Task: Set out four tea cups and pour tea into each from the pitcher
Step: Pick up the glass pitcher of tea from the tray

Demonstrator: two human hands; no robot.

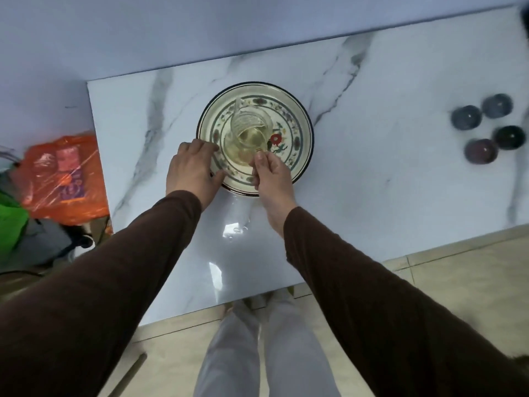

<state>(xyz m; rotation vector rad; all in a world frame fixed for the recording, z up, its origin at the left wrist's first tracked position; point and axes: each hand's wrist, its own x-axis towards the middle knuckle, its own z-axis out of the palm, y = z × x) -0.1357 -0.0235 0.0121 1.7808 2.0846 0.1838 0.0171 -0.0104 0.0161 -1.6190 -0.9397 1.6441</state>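
Observation:
A clear glass pitcher (248,130) with pale yellow tea stands in a round floral tray (297,124) at the middle of the marble table. My right hand (272,176) pinches the pitcher's handle at its near side. My left hand (194,167) lies on the tray's left rim, fingers spread over the edge. Several small dark tea cups (483,127) sit clustered at the far right of the table, away from both hands.
The white marble table (372,181) stands against a pale wall. An orange plastic bag (64,179) and a green item (11,224) lie on the floor left of the table. Tiled floor and my legs show below the near edge.

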